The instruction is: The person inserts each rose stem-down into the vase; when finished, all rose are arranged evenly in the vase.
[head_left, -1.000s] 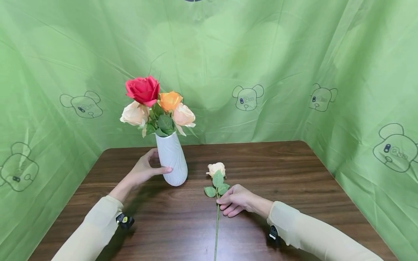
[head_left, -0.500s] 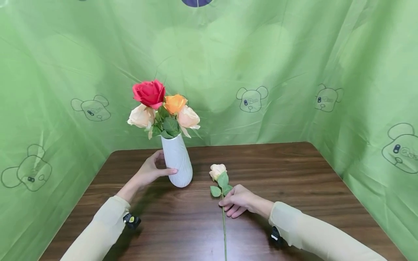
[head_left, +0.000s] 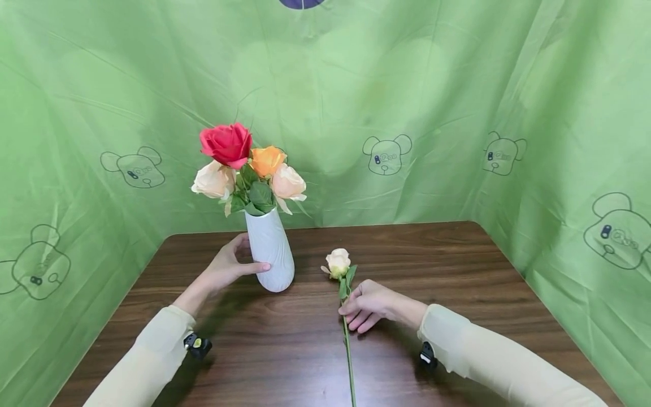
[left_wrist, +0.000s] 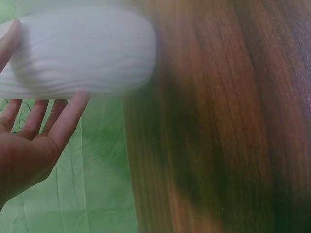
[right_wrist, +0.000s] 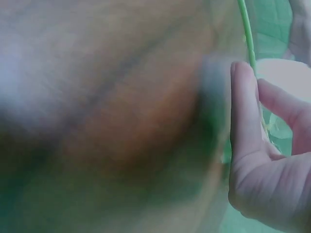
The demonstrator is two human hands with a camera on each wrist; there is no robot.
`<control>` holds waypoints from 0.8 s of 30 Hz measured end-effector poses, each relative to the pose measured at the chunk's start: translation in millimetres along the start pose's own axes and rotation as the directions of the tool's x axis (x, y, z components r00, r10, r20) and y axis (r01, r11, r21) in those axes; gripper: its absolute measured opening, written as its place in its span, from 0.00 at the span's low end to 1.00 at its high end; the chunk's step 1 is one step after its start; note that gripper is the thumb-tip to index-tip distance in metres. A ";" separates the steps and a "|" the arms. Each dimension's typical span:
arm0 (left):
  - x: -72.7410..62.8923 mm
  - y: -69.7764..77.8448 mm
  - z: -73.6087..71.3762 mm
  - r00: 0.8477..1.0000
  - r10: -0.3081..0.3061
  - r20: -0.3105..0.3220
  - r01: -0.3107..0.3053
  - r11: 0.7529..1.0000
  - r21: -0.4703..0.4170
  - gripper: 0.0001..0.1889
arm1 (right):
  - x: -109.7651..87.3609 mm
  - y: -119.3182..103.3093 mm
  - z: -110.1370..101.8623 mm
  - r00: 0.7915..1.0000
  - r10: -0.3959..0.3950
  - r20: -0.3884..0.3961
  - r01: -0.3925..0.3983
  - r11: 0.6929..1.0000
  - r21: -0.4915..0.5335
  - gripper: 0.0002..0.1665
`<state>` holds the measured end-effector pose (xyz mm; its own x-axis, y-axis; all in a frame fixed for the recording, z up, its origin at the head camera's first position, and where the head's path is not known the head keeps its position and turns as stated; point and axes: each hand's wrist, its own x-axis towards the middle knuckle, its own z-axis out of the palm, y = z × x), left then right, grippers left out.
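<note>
A white ridged vase (head_left: 272, 254) stands at the left of the table, bearing a red rose (head_left: 227, 145), an orange rose (head_left: 267, 160) and two pale peach roses (head_left: 288, 183). My left hand (head_left: 229, 265) grips its side, thumb across the front and fingers behind; the left wrist view shows the thumb and fingers on opposite sides of the vase (left_wrist: 92, 51). Between thumb and fingers, my right hand (head_left: 368, 305) pinches the green stem of a single cream rose (head_left: 338, 262) just below its leaves. The stem (right_wrist: 247, 34) runs past the fingertips in the right wrist view.
A brown wooden table (head_left: 432, 254) lies under both hands, with rounded far corners. Green curtains (head_left: 325, 85) printed with bear faces hang close behind it and along both sides.
The cream rose has turned in my right fingers, so its leaves now lie to the right and its bloom sits slightly higher. My left hand keeps its hold on the vase.
</note>
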<state>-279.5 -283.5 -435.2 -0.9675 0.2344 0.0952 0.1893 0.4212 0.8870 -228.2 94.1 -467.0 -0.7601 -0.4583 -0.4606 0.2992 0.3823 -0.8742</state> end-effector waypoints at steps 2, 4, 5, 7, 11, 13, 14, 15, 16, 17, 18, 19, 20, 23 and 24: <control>0.0 0.6 0.1 1.000 0.001 -0.001 -0.001 1.000 0.000 0.42 | -1.3 -9.1 -5.5 1.000 -0.005 0.019 0.005 1.000 -0.005 0.10; -0.1 1.2 0.1 1.000 0.002 -0.001 -0.002 1.000 0.003 0.42 | -3.7 -20.0 -11.5 0.999 -0.009 0.043 0.010 1.000 -0.008 0.11; -0.1 1.3 0.1 1.000 0.003 0.000 -0.003 1.000 0.005 0.42 | -5.2 -25.9 -14.6 0.998 -0.012 0.054 0.013 1.000 -0.009 0.11; 0.0 1.2 0.1 1.000 0.005 0.001 -0.005 1.000 0.011 0.42 | -8.7 -38.8 -20.4 0.996 -0.026 0.081 0.027 1.000 -0.013 0.12; 0.0 1.1 -0.6 1.000 0.008 0.001 -0.008 1.000 0.016 0.42 | -15.6 -66.4 -31.6 0.992 -0.053 0.111 0.057 0.998 -0.035 0.14; 0.0 1.3 -1.1 1.000 0.007 0.001 -0.007 1.000 0.015 0.42 | -19.9 -81.6 -36.5 0.991 -0.064 0.117 0.070 0.996 -0.050 0.16; 0.0 1.5 -1.1 1.000 0.006 0.003 -0.006 1.000 0.015 0.42 | -22.3 -89.3 -38.9 0.990 -0.068 0.119 0.075 0.996 -0.053 0.16; 0.1 1.7 -1.2 1.000 0.004 0.004 -0.004 1.000 0.014 0.42 | -24.8 -97.1 -40.8 0.990 -0.074 0.120 0.081 0.995 -0.055 0.16; 0.1 2.0 -1.2 1.000 0.003 0.005 -0.003 1.000 0.016 0.43 | -27.2 -104.8 -42.6 0.989 -0.082 0.124 0.089 0.994 -0.058 0.16; 0.2 2.2 -1.1 1.000 0.000 0.006 0.000 1.000 0.017 0.43 | -29.3 -112.1 -44.2 0.987 -0.092 0.128 0.101 0.993 -0.060 0.15; 0.2 2.4 -1.1 1.000 -0.003 0.006 0.003 1.000 0.020 0.43 | -31.5 -119.3 -45.6 0.985 -0.107 0.133 0.115 0.992 -0.059 0.15; 0.3 2.4 -1.0 1.000 -0.005 0.007 0.005 1.000 0.023 0.44 | -33.5 -126.1 -46.8 0.983 -0.126 0.137 0.135 0.989 -0.058 0.15; 0.4 2.5 -0.9 1.000 -0.007 0.007 0.007 1.000 0.025 0.44 | -35.5 -132.8 -47.6 0.979 -0.147 0.141 0.156 0.986 -0.054 0.14; 0.5 2.4 -0.6 1.000 -0.009 0.006 0.009 1.000 0.027 0.44 | -40.7 -150.4 -49.0 0.964 -0.222 0.149 0.228 0.973 -0.025 0.14; 0.5 2.3 -0.5 1.000 -0.009 0.005 0.009 1.000 0.027 0.44 | -42.6 -155.9 -49.1 0.958 -0.245 0.145 0.250 0.968 -0.013 0.14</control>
<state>-279.6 -282.9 -432.9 -0.9682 0.2353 0.0851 0.1854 0.4464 0.8754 -270.8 93.4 -303.5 -0.7183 -0.6496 -0.2492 0.0920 0.2663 -0.9595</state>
